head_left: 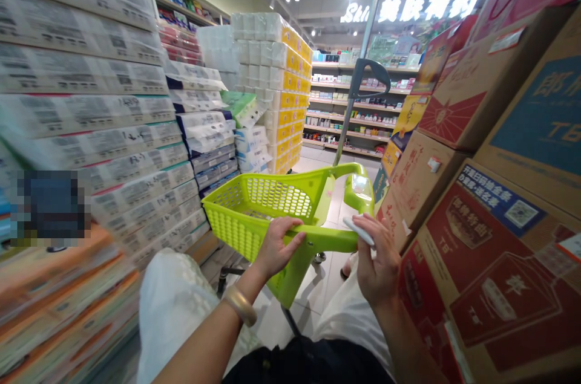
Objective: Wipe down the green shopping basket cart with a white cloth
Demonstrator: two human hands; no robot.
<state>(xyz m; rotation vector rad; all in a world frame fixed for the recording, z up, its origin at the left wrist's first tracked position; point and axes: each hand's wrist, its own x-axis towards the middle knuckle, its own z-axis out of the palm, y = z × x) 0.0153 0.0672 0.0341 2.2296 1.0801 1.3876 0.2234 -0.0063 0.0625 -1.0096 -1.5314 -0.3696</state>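
A lime-green shopping cart (236, 224) with a perforated basket stands right in front of me. My left hand (279, 246), with a gold bangle (240, 305) on the wrist, is closed over the cart's near rim. At the near right corner of the handle frame, my right hand (379, 260) is closed around a thin white flat object (360, 230), perhaps a phone, seen edge-on. Its fingers also lie against the green handle. A grey pole with a dark loop grip (374, 78) rises at the cart's far side. The basket's floor is only partly visible.
Tall stacks of wrapped paper packs (131, 112) line the left, with yellow-and-white tissue bundles (290, 94) beyond. Cardboard cartons (503, 251) crowd the right side. Stocked shelves (349, 103) stand at the back. Pale floor tiles (333, 202) show beside the cart.
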